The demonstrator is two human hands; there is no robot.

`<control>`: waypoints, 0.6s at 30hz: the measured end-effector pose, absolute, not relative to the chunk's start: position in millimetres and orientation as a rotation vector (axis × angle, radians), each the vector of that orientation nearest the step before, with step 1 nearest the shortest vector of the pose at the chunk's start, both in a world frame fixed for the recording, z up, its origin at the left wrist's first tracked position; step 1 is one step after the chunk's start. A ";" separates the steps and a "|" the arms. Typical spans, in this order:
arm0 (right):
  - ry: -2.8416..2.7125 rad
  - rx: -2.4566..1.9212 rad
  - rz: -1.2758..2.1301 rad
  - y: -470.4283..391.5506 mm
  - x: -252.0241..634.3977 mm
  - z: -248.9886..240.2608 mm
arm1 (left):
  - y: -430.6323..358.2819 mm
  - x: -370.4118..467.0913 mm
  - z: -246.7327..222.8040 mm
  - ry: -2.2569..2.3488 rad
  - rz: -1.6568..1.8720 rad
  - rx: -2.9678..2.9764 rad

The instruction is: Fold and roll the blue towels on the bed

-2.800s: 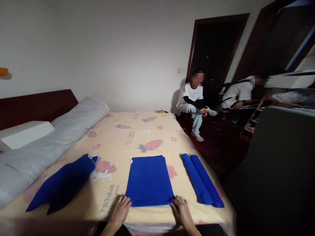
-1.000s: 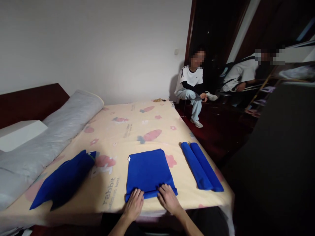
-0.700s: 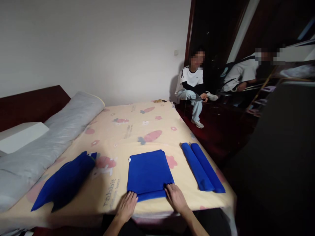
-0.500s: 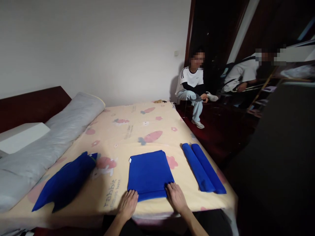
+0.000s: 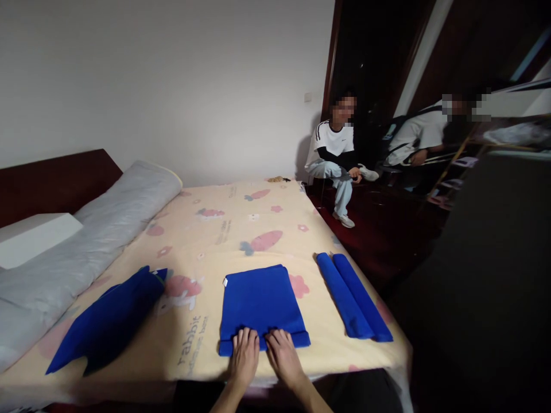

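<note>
A blue towel (image 5: 260, 298) with a small white tag lies folded flat on the bed in front of me, its near edge turned over into a narrow strip. Close together at the middle of that strip are both my hands. My left hand (image 5: 245, 353) has its fingers curled over the fold, and my right hand (image 5: 282, 350) grips it just to the right, the thumbs hidden or hard to make out. Two rolled blue towels (image 5: 344, 301) lie side by side to the right. At the left rests a loosely bunched blue towel (image 5: 116, 315).
The bed sheet (image 5: 224, 252) has a rabbit and carrot print. A grey rolled bedding piece (image 5: 107, 223) and a white box (image 5: 38, 238) lie along the headboard (image 5: 55, 178). Beyond the bed sit two people, one person (image 5: 333, 152) by the doorway. A dark surface (image 5: 482, 275) stands at right.
My hands have moved inward from the two near corners of the towel to the middle of its folded edge. The strip's ends now show on both sides.
</note>
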State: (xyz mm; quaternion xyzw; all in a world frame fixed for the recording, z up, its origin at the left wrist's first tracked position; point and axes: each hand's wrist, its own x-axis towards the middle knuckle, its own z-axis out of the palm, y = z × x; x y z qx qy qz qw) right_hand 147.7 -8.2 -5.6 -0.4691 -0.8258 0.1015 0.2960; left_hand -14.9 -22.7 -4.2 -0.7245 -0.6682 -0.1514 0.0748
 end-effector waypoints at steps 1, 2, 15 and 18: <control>-2.160 -1.284 0.244 -7.2 153.8 -6.4 | -24.1 -23.3 -3.8 -2.012 -0.462 -2.135; -2.118 -1.330 0.210 -6.0 162.0 -8.2 | -26.2 -32.9 -3.4 -2.027 -0.469 -2.088; -2.348 -1.142 0.281 1.0 146.6 -10.5 | -22.4 -21.8 -16.7 -1.839 -0.532 -2.214; -2.318 -1.249 0.250 8.1 156.1 -11.7 | -22.7 -33.5 -22.9 -1.824 -0.492 -2.222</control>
